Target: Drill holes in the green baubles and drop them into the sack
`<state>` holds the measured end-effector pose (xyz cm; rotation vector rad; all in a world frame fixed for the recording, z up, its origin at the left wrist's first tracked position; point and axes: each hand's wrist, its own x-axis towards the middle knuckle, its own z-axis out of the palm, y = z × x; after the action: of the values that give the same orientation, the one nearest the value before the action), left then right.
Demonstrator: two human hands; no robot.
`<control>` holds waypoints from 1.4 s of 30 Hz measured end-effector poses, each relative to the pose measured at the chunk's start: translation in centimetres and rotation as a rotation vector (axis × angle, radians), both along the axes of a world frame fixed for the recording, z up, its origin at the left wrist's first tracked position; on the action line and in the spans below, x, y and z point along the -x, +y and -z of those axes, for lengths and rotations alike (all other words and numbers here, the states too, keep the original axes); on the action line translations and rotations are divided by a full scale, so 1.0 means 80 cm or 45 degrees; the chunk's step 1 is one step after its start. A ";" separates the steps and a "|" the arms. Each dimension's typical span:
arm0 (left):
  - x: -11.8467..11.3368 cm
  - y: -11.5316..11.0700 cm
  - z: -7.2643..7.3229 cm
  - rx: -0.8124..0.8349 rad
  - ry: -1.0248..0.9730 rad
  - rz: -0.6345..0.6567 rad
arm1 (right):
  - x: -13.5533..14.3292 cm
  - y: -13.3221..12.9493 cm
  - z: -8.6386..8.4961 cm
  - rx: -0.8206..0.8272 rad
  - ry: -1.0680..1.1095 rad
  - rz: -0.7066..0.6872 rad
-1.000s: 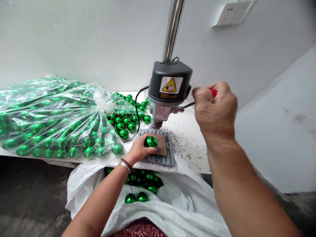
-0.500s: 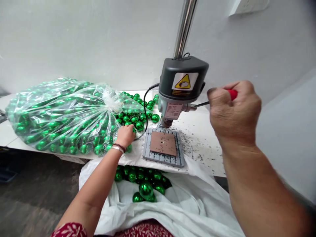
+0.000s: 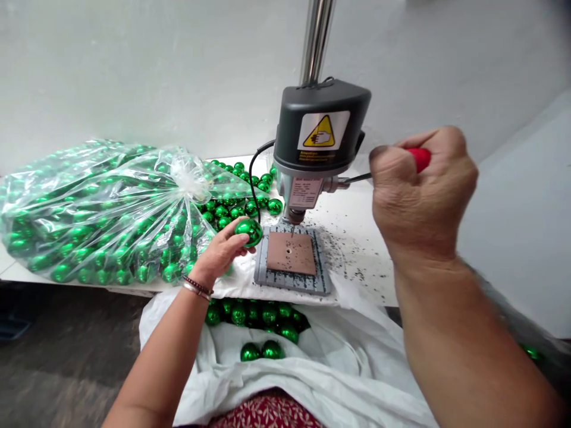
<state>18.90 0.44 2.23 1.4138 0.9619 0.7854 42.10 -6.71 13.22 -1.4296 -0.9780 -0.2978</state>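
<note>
Between the fingers and thumb of my left hand is a shiny green ball, held just left of the drill press base. My right hand is wrapped round the red knob of the feed lever. The drill press has a dark grey head with a yellow warning label. Its thin bit points down, apart from the brown board with a small hole, which lies on the slotted metal base.
A tied clear bag full of green balls fills the left of the white table. Loose green balls lie beside it. Dark shavings surround the base. More balls rest on white cloth over my lap. A black cable curves behind.
My left hand has lifted a green ball from the loose pile towards the base. One ball on the cloth has dropped away from the front cluster. My right hand stays on the lever.
</note>
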 end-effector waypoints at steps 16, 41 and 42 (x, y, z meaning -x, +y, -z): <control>-0.063 -0.009 0.040 0.428 -0.176 -0.059 | -0.001 -0.004 0.009 0.015 -0.048 -0.039; -0.099 0.002 0.046 -0.756 0.777 0.089 | -0.006 -0.010 0.006 0.024 -0.051 -0.184; -0.098 0.002 0.045 -0.760 0.778 0.119 | -0.006 -0.010 0.006 0.015 -0.054 -0.188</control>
<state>26.76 0.59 -1.41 2.2865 1.1556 0.5973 42.60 -7.47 12.71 -1.3583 -1.1156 -0.2144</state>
